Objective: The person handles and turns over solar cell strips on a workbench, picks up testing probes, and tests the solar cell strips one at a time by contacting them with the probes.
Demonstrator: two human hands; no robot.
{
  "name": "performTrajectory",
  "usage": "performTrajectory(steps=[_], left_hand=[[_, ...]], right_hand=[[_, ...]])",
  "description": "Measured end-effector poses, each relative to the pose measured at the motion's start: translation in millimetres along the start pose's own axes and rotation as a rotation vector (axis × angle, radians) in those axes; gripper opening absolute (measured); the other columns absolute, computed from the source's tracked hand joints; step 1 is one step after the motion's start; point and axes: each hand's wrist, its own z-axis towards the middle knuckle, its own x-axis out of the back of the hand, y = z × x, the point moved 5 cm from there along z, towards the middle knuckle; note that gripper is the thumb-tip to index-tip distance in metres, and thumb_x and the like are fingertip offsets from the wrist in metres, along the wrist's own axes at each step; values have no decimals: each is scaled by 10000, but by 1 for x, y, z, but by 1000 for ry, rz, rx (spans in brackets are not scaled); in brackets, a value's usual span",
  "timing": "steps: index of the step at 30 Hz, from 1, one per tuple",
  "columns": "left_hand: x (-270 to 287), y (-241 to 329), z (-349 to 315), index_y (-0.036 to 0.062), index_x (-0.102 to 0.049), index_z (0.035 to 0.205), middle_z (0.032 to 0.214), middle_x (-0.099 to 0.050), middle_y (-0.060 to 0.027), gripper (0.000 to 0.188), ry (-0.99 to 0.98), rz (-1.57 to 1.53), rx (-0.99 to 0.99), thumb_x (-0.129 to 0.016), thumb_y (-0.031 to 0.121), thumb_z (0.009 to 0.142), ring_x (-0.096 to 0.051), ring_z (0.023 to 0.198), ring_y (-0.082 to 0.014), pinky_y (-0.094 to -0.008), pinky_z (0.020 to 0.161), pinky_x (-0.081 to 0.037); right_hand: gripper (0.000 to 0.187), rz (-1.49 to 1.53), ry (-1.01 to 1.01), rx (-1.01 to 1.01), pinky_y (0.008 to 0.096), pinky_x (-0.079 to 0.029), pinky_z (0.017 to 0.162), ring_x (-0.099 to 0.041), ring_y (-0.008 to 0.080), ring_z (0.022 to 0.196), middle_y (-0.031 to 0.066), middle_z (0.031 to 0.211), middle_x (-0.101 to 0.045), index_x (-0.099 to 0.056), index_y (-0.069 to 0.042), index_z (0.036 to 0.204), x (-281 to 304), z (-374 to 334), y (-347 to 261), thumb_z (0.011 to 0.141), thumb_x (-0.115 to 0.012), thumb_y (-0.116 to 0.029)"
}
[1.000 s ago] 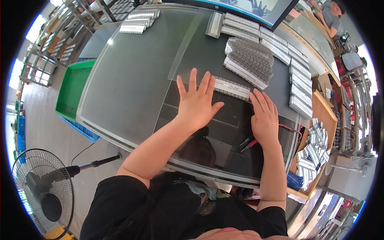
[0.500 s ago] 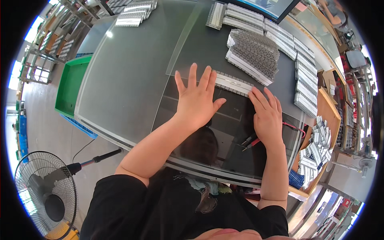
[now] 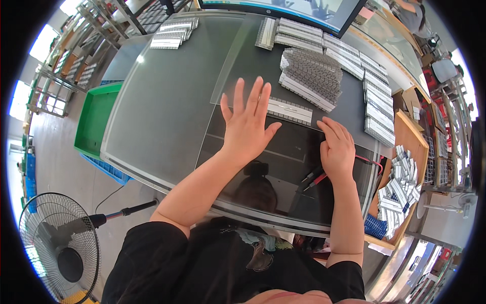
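Both hands lie flat on a dark glass panel (image 3: 283, 172) on the desk (image 3: 167, 96). The left hand (image 3: 248, 126) has its fingers spread wide, grasping nothing; the right hand (image 3: 336, 149) rests palm down, fingers together, empty too (fingertips near a grey ribbed strip (image 3: 289, 110)). Red and black probes (image 3: 316, 177) lie just beside the right wrist.

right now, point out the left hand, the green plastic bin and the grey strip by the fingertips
left hand (image 3: 248, 129), head view, back of the hand
green plastic bin (image 3: 93, 121), head view, inner floor
grey strip (image 3: 289, 110), head view, top face
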Motion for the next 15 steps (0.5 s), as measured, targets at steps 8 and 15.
performTrajectory(steps=[8, 15], left_hand=[[-14, -2, -1, 106, -517, 1215, 1241, -525, -33, 442, -40, -12, -151, -636, 229, 807, -299, 1298, -268, -549, 1032, -179], [-8, 6, -1, 123, -598, 1089, 1114, -590, -2, 332, 48, 21, -275, -668, 170, 768, -419, 1203, -236, -525, 1018, -224]], right_hand=[[307, 54, 21, -20, 380, -459, 845, -584, 255, 962, 57, 1049, -616, -629, -67, 994, 0, -4, 2, 710, -533, -5], [291, 81, 106, -36, 376, -469, 817, -597, 252, 916, 62, 1028, -624, -633, -65, 987, 6, -5, 5, 715, -549, -3]])
